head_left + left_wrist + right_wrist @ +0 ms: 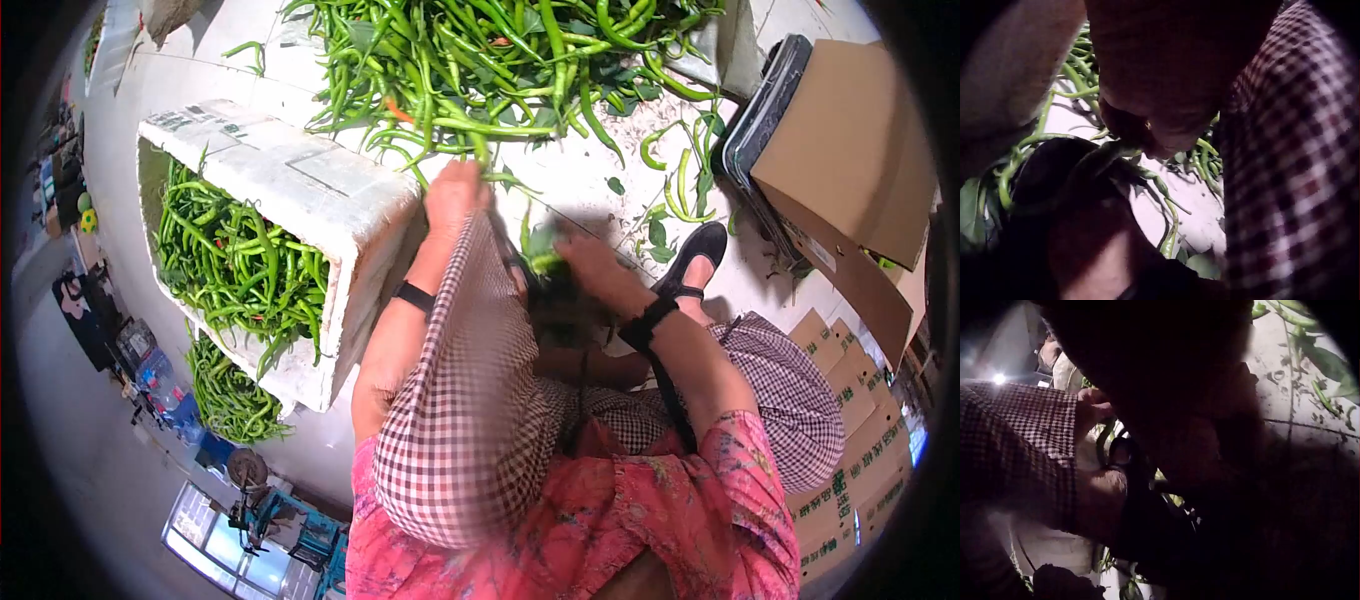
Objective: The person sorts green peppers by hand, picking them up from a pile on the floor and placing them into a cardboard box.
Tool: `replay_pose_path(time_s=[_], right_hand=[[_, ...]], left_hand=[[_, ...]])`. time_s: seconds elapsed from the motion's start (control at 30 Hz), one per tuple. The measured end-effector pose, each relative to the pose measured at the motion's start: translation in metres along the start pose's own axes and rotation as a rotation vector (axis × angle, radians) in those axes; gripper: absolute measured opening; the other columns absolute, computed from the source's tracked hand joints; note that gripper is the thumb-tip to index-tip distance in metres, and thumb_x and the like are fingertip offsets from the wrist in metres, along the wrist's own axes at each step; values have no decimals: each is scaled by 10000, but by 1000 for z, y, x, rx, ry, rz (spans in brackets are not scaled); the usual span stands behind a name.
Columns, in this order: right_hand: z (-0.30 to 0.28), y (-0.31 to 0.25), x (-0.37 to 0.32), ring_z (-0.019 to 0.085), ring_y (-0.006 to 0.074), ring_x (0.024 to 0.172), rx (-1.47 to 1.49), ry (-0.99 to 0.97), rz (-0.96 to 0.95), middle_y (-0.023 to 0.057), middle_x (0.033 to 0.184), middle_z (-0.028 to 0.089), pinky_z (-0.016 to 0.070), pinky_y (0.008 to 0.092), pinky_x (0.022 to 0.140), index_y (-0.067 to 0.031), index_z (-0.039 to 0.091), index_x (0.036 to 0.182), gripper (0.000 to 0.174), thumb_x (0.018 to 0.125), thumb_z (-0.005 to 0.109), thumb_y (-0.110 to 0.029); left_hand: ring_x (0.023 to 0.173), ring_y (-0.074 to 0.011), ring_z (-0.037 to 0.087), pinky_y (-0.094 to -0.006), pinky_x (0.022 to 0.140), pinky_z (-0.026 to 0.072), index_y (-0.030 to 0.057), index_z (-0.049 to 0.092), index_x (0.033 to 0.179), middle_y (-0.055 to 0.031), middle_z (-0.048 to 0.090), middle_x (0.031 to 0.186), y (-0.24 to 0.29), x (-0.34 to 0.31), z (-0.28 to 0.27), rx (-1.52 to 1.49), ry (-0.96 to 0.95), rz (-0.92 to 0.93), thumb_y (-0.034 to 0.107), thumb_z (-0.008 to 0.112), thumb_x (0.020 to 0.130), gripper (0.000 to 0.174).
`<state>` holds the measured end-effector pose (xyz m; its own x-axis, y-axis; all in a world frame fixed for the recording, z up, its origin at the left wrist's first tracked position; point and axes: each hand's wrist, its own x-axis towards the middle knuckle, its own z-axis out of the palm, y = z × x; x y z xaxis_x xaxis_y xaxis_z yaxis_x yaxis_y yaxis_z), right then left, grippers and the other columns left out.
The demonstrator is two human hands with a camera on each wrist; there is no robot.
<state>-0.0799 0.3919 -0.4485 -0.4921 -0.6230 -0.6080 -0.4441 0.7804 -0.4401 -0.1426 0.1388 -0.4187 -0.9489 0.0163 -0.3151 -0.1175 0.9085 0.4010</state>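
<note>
My left hand (pixel 457 195) has its fingers curled in front of the left knee, at the near edge of a big heap of green chili peppers (pixel 450 70). In the left wrist view the fingertips pinch a thin green chili pepper (pixel 1159 182), just above a dark shoe. Lower and to the right, my right hand (pixel 597 268) is blurred, its fingertips right at some blurred green chili peppers (pixel 545 262) between the legs. I cannot tell whether it grips them. Shadow hides most of the right hand's fingers in the right wrist view.
At left a white foam box (pixel 300 165) lies on its side, full of green chili peppers, with another pile (pixel 232 395) beyond it. A cardboard box (pixel 840 150) stands at right. Loose peppers and leaves (pixel 660 235) lie near the shoe (pixel 693 260); flattened cardboard (pixel 865 440) is at lower right.
</note>
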Motion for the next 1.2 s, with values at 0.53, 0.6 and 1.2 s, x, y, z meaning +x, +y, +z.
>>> replay_pose_path(time_s=[0.53,0.6,1.2], right_hand=[[-128,9,53,588,376,901,438,684,-93,204,894,641,483,447,741,-10,606,942,196,858,561,-182],[-134,11,63,606,351,855,550,632,-87,187,888,640,488,409,747,-1,612,976,213,876,537,-174],[-115,-1,49,582,84,765,1858,-21,184,43,960,631,494,212,727,11,563,1134,392,838,670,-223]], left_hand=[[754,-185,544,-285,635,481,4,477,1144,-122,561,887,1,40,-42,-1915,421,-570,142,419,993,213],[799,-214,548,-309,668,499,14,468,1142,-139,562,908,-1,39,-34,-2059,408,-580,152,399,1000,209],[972,-248,606,-334,833,515,-12,442,1226,-173,604,1063,15,19,-19,-2003,116,-475,199,480,980,326]])
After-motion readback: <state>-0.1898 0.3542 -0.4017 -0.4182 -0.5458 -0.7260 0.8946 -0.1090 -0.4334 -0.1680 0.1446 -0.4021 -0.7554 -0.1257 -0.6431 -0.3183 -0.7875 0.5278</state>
